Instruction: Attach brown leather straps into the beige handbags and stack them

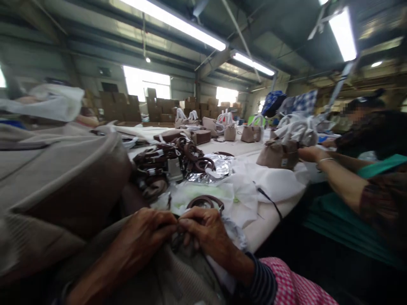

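Note:
A taupe fabric bag (187, 275) lies in front of me at the bottom of the view. My left hand (151, 226) is closed, pinching the bag's top edge. Fingertip to fingertip with it, my right hand (208, 231) also pinches that edge. Any small part between the fingertips is hidden. A brown curved handle (208, 198) shows just behind my right hand. To the left, large taupe bags with brown panels (73, 190) are heaped close to my left arm.
Brown straps (159, 159) lie piled on the table (263, 224), beside silver foil (219, 165) and white wrapping sheets (270, 182). At right, a co-worker's hand (310, 154) touches a small taupe bag (276, 154). Finished-looking bags (251, 133) and cartons (162, 110) stand farther back.

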Motion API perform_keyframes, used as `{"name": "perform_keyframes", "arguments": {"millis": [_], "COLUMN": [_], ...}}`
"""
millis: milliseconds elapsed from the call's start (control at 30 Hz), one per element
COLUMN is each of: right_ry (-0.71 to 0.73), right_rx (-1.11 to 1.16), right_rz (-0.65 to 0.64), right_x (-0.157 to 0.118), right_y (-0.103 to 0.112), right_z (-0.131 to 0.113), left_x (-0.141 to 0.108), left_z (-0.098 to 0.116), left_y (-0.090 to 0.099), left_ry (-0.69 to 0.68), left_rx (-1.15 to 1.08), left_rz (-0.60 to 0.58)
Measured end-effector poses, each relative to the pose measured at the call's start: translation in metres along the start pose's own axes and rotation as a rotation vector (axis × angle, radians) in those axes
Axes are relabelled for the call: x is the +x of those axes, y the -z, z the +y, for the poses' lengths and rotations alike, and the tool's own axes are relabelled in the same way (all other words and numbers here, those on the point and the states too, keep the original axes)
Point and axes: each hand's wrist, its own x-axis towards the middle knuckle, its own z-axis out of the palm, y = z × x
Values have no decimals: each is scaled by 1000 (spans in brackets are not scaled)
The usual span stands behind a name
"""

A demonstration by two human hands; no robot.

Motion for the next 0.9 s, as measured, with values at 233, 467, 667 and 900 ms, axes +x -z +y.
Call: {"name": "perform_keyframes", "arguments": {"millis": [233,467,667,900], "right_ry": [-3,-47,-41,-45], "right_rx": [-150,-68,88,151], "right_rz": [-44,-15,-16,-63], "right_x": [-3,-2,0,-1], "right_y": [5,3,6,5], "right_z": [-6,-10,-7,-7], "left_x": [-4,-8,-6,-7], "left_z": [9,2,2,-1], "left_y": [9,9,4,-1], "left_ry": [22,-95,-101,-110], "left_rx": [-83,-176,-124,-93], "left_rz": [-77,-87,-77,-81]}}
